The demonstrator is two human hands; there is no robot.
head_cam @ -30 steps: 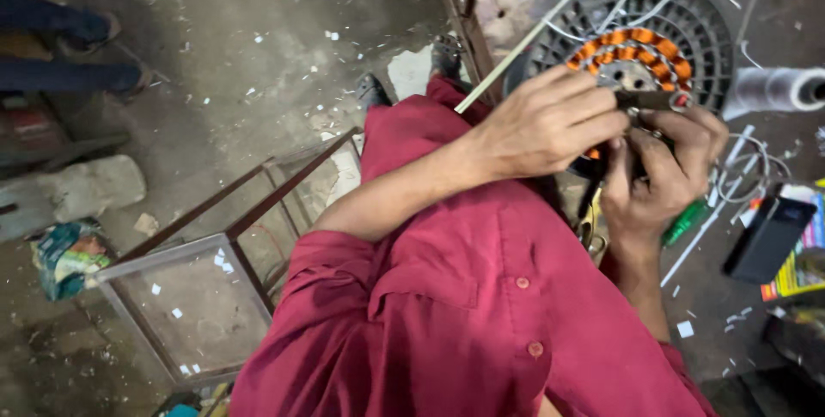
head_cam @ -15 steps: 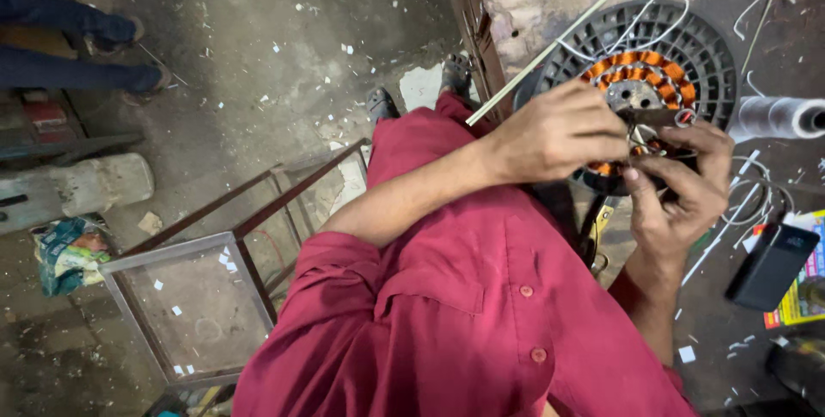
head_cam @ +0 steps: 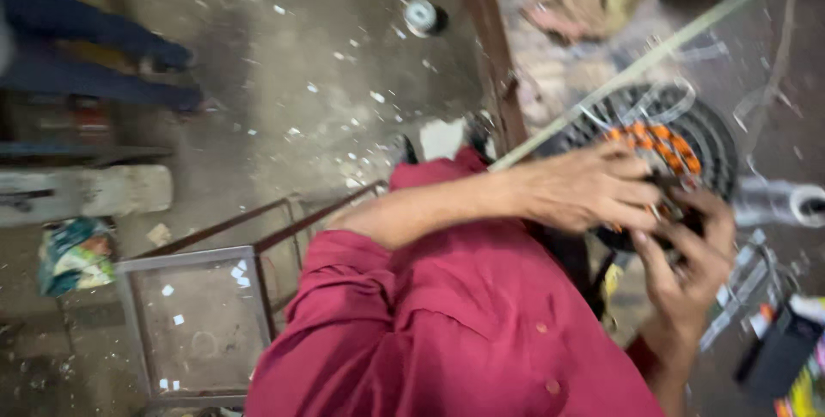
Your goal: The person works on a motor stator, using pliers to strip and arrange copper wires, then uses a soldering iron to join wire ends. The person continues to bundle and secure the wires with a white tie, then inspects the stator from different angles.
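Pressing down from above, the left hand (head_cam: 593, 189) is laid over the near edge of a round motor stator (head_cam: 679, 137), its fingers curled onto the orange copper windings (head_cam: 657, 140); whether anything is pinched between the fingertips cannot be told through the motion blur. From below, the right hand (head_cam: 687, 266) is cupped up against the same edge, with its fingers bent around the dark rim of the stator, so that the part is gripped between the two hands. The stator is seen resting on the workbench (head_cam: 550, 64) at the right of the view, with its black slotted ring surrounding the orange coils. A long pale rod (head_cam: 636, 69) is laid diagonally across the bench, passing just behind the left hand. A white spool (head_cam: 786, 202) is seen just beside the stator at the right. Both arms are clothed in a dark red shirt (head_cam: 447, 331). Left of the bench, a metal-framed stool (head_cam: 193, 314) is stood on the littered concrete floor (head_cam: 301, 56), and another person's legs (head_cam: 94, 56) are seen at the upper left.
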